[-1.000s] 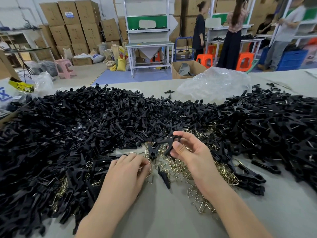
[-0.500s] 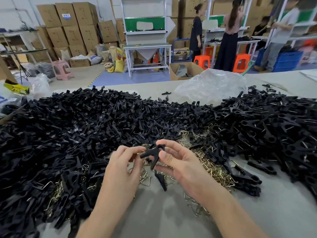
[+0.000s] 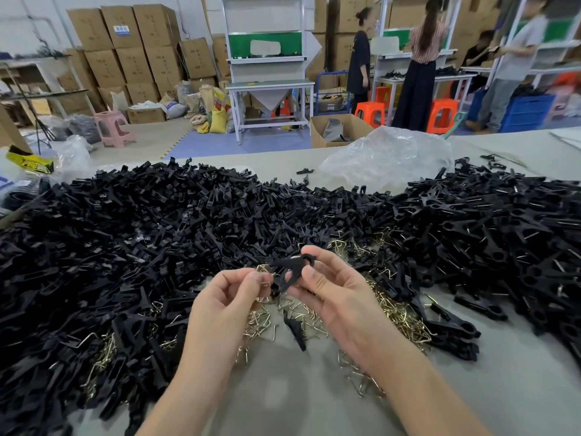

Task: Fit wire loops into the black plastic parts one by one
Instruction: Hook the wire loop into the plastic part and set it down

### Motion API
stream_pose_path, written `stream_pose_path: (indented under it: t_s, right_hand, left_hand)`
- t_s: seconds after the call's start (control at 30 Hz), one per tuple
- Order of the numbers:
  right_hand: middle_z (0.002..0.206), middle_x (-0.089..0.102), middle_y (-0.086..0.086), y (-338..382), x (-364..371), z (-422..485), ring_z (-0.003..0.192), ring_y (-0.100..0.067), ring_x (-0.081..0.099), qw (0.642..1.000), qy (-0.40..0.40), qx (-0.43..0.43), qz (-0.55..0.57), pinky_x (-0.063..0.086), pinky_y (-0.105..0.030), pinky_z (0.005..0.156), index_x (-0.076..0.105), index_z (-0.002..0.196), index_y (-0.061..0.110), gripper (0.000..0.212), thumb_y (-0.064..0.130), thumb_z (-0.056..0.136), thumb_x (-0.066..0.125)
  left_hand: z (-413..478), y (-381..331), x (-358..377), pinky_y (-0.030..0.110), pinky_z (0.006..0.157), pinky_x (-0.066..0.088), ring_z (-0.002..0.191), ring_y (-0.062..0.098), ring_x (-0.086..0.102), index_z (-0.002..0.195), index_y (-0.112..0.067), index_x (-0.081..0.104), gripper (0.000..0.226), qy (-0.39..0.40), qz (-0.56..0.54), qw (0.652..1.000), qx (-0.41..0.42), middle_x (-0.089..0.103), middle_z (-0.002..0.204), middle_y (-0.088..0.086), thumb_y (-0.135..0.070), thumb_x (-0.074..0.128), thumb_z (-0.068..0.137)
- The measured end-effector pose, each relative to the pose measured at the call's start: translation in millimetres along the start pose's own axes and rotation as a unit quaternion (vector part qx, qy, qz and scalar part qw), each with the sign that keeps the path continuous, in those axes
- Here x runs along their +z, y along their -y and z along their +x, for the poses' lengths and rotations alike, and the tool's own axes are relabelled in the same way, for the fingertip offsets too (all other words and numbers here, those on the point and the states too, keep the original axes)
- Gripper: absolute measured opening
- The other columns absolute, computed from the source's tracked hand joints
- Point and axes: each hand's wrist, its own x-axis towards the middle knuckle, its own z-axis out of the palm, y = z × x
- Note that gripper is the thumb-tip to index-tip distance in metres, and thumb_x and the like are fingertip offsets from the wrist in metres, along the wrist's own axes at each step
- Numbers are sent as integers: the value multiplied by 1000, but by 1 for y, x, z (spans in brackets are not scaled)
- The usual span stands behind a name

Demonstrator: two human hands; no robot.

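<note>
**Above the wire heap: two hands on one black part**

Just over the middle of the table (image 3: 283,404), my view shows the right hand (image 3: 330,297) holding one black part (image 3: 287,269) in the air. Its thumb and first fingers are curled round the part, and the other fingers are spread loose. The left hand (image 3: 226,306) is right beside it. Its thumb and finger are pinched on a thin wire loop (image 3: 265,280), and the loop's end touches the part. I cannot tell if the loop is in yet.

Under the hands lies a heap of gold wire loops (image 3: 399,313), with one lone black piece (image 3: 295,330) lying on it. A big pile of black parts (image 3: 157,231) fills the left side and runs round the back. Another pile (image 3: 487,234) sits on the right. These piles ring the hands on three sides. A clear plastic bag (image 3: 386,158) lies behind them. Far back I see brown boxes (image 3: 135,36), a white bench (image 3: 270,89), orange stools (image 3: 371,111), a pink stool (image 3: 113,127) and people standing.

One second ago the left hand was down flat on the wire heap, picking. It has since come up to meet the part. The right hand has held the same part all along.
</note>
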Motion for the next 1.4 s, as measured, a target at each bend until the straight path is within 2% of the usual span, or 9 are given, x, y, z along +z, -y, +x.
stream_pose_path:
  t_s: [0.1,0.2,0.47,0.67,0.87,1.0,1.23,1.33,1.4]
  right_hand:
    - [78,74,2,-1,-2,1,86,-19,75,1000,-17,-14,9,60,-24,75,79,95,13,28,0,72,70]
    - [88,76,-3,-5,0,1,88,-19,75,999,-18,-19,-21,60,-23,76,73,104,10,34,3,70,72]
    - [98,77,-8,-7,2,0,93,-21,75,999,-17,-19,-38,59,-23,80,81,91,19,26,6,69,76]
    - [103,78,-7,-9,4,-3,97,-23,75,995,-9,-24,-95,58,-24,84,79,91,27,26,5,78,76]
    - [107,78,-1,-10,4,-5,96,-12,73,980,4,-45,-195,56,-21,82,66,108,12,26,-4,88,72]
    - [106,78,1,-11,2,-4,99,-16,73,970,6,-61,-233,55,-22,85,67,108,14,27,-2,88,73]
    - [98,78,-9,-2,1,-6,90,-18,73,969,66,-40,-235,56,-22,82,74,108,14,29,11,79,76]
    - [83,68,-14,0,4,-11,62,-20,63,964,96,-15,-246,60,-29,63,73,116,10,33,14,83,73]
    - [91,72,-2,2,6,-14,51,-18,59,966,105,15,-237,57,-32,48,73,117,9,32,14,85,71]
  left_hand:
    - [-1,-3,4,24,68,50,66,10,60,84,-17,75,17,25,-120,990,-64,67,75,3,-32,73,75]
    - [-2,-3,8,17,57,50,60,8,56,80,-17,74,15,31,-173,981,-84,61,68,0,-29,72,72]
    - [1,-1,10,22,58,42,56,7,53,64,-22,75,20,25,-148,985,-89,61,63,-1,-27,67,82]
    - [-1,3,12,24,54,43,57,9,56,85,-8,75,23,13,-179,978,-110,67,74,7,-29,70,77]
    - [-6,4,14,30,70,43,66,6,59,77,-20,79,24,-25,-154,985,-72,70,78,2,-21,63,95]
    - [-7,2,19,29,63,42,63,10,57,86,-8,72,17,-18,-167,981,-94,67,74,5,-15,60,97]
    - [-2,-6,7,30,54,52,62,16,58,92,-2,73,22,171,-181,956,-159,63,75,10,-20,75,79]
    - [-8,-2,5,31,54,53,63,17,60,91,-11,75,31,259,-193,931,-171,59,72,6,-40,77,79]
    - [-9,1,5,33,55,52,64,19,59,102,-8,69,53,305,-180,920,-167,55,70,5,-53,80,76]
